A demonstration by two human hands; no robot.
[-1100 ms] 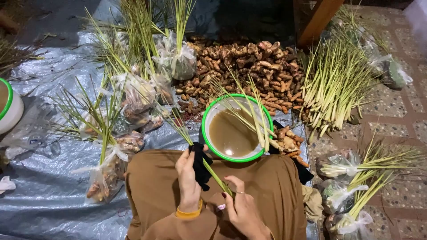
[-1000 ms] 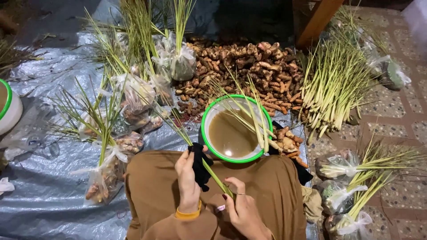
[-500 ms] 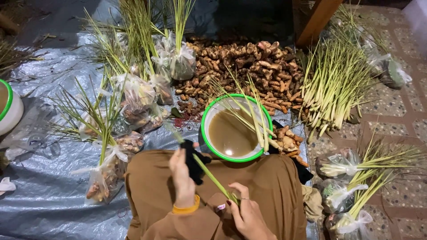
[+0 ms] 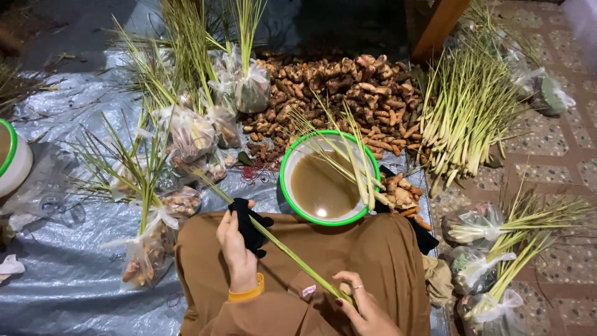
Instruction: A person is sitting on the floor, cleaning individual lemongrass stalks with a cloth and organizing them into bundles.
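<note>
I sit on the ground with a brown cloth over my lap. My left hand [image 4: 235,244] grips a black cloth [image 4: 250,225] wrapped around a long green lemongrass stalk [image 4: 283,247]. The stalk runs diagonally from upper left to lower right across my lap. My right hand [image 4: 364,306] pinches the stalk's lower end. Just beyond my knees stands a white bowl with a green rim [image 4: 287,190], holding murky brown water and several stalks leaning in it.
A heap of brown roots [image 4: 348,93] lies behind the bowl. Loose lemongrass [image 4: 466,112] is piled at the right. Tied plastic bags of roots and stalks [image 4: 186,134] sit left, with more bags [image 4: 491,267] at the right. A grey tarp [image 4: 62,286] covers the ground.
My left hand with the black cloth has slid up the stalk, away from my right hand. The right hand stays at the stalk's lower end.
</note>
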